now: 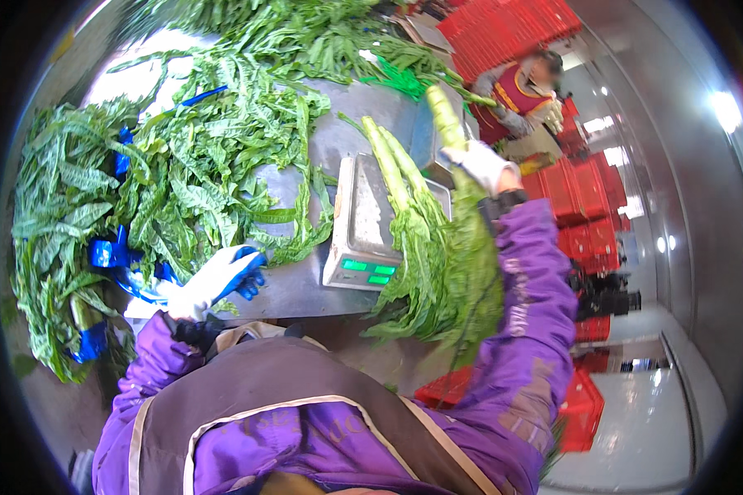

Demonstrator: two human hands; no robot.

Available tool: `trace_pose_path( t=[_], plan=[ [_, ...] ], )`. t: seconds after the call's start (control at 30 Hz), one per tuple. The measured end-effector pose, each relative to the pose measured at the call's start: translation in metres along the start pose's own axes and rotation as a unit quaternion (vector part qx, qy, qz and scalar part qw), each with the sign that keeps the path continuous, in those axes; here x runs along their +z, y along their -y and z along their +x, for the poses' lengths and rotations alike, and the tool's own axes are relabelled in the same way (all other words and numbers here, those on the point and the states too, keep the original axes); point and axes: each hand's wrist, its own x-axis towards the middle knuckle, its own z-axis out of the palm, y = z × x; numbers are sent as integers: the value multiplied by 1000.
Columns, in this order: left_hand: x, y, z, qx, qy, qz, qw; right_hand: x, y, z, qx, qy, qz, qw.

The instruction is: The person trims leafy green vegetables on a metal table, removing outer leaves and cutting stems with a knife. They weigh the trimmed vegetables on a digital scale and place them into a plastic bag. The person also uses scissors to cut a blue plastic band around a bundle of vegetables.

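My right hand, in a white glove, grips a celtuce around its thick pale stem. Its leaves trail down along my sleeve and look blurred. Beside it, two more celtuce stems lie across a digital scale, their leaves drooping over the near table edge. The scale's green display is lit. My left hand, in a white glove with blue palm and fingers, hovers by the table's near edge with loosely curled fingers. Nothing shows in it. Close by is a heap of loose celtuce leaves.
The metal table carries more greens at the far side, and green netting. Blue tape lies among leaves at left. Stacked red crates stand beyond. A person in a red vest is at the far right.
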Motion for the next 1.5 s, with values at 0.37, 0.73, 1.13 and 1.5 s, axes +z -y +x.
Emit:
trace_pose_path(
  t=[0.37, 0.73, 1.13, 1.5],
  plan=[
    [18, 11, -32, -30, -197, -37, 979, 23, -46, 121, -57, -96, -63, 992],
    [24, -20, -16, 8, -45, 21, 999, -18, -37, -58, -107, -53, -109, 987],
    [14, -6, -11, -28, 104, 20, 994, 16, -30, -182, 110, 41, -110, 987],
    [72, -18, 55, 71, 135, -274, 949, 0, -95, -144, 67, 83, -30, 994]
  ],
)
